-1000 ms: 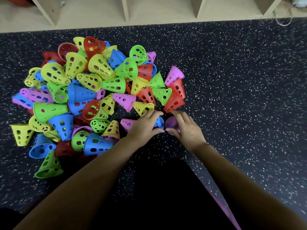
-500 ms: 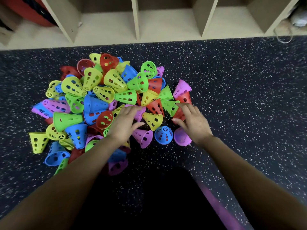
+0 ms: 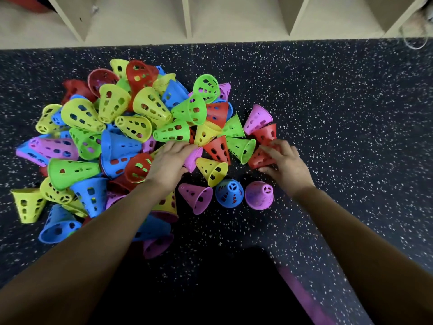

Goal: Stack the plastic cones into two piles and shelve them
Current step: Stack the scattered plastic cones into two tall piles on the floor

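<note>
While most cones (image 3: 131,127) lie heaped on the floor (image 3: 339,113), picking is in hand — the left hand (image 3: 168,160) curls round a pink cone (image 3: 193,158), the right hand (image 3: 284,164) pinches a red cone (image 3: 261,158). Next, probably: seat each over the upright blue cone (image 3: 229,193) and purple cone (image 3: 259,195).

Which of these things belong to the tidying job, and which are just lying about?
Job: heap of coloured perforated plastic cones; red plastic cone gripped by the right hand; pink plastic cone held by the left hand; pale wooden shelf compartments.
Lying about: thin white cable, far right; blurred dark-red object, top left.
</note>
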